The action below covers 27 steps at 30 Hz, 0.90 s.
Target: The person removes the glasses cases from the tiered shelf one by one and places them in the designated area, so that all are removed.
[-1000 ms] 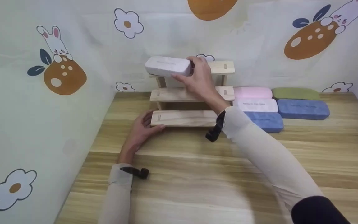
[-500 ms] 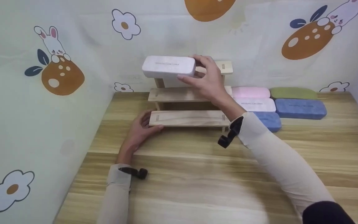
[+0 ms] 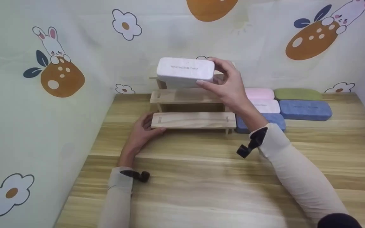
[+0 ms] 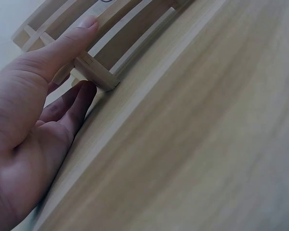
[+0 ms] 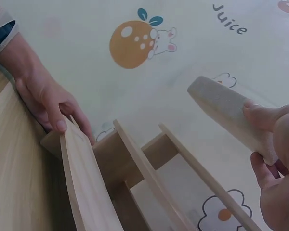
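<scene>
My right hand [image 3: 231, 85] pinches the right end of a white glasses case [image 3: 185, 69], thumb on the near side and fingers behind. The case has a line of small print on top. In the right wrist view, the case [image 5: 231, 115] is held up clear of the top shelf. A three-step wooden display stand [image 3: 193, 120] stands below it. My left hand [image 3: 143, 133] grips the left end of the lowest step. In the left wrist view, the left thumb lies along the step's edge, with the fingers of that hand [image 4: 43, 110] curled below.
Right of the stand lie several more cases: a pink one [image 3: 260, 93], a green one [image 3: 298, 94], a white one [image 3: 268, 106] and two blue ones, the farther-right blue case [image 3: 306, 110] among them. A printed wall covering [image 3: 176, 31] closes off the back and sides.
My right hand has lifted the white glasses case away from the top shelf, shifting it right and nearer to me. My left hand has stayed on the stand.
</scene>
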Tool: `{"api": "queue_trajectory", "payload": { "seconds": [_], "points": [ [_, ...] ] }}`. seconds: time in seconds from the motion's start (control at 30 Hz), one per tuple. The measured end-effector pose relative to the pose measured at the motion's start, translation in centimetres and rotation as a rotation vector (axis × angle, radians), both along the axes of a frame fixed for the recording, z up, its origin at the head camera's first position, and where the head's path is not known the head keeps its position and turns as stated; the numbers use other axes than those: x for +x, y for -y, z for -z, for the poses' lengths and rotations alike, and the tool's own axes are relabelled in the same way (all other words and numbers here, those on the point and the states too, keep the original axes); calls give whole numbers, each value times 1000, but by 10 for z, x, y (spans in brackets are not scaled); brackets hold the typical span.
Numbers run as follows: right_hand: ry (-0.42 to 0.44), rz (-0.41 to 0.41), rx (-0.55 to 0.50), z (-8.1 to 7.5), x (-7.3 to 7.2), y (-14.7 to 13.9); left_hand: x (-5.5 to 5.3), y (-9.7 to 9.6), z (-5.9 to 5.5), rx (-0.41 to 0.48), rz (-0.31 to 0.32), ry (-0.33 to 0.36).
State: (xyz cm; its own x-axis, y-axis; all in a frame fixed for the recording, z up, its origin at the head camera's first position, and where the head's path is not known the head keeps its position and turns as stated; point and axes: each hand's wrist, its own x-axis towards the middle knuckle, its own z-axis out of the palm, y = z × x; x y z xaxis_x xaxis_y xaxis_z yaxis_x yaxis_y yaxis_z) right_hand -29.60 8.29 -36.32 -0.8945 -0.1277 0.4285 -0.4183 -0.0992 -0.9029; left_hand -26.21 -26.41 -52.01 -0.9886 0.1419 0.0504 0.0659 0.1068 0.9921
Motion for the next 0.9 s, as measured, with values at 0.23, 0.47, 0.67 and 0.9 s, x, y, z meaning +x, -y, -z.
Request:
{"api": "queue_trajectory", "payload": {
  "seconds": [0.23,0.47,0.67,0.9],
  "points": [
    [13,-16,-52,17,12,-33,-1,-1,-4,-29,10,-10],
    [44,-5,-97,33,23,-60,0,1,-4,-42,-8,-5],
    [51,-4,-136,41,31,-78,0,1,-2,-16,-19,7],
    [88,8,-136,51,34,-101,0,0,-1,-11,-12,4]
  ]
}}
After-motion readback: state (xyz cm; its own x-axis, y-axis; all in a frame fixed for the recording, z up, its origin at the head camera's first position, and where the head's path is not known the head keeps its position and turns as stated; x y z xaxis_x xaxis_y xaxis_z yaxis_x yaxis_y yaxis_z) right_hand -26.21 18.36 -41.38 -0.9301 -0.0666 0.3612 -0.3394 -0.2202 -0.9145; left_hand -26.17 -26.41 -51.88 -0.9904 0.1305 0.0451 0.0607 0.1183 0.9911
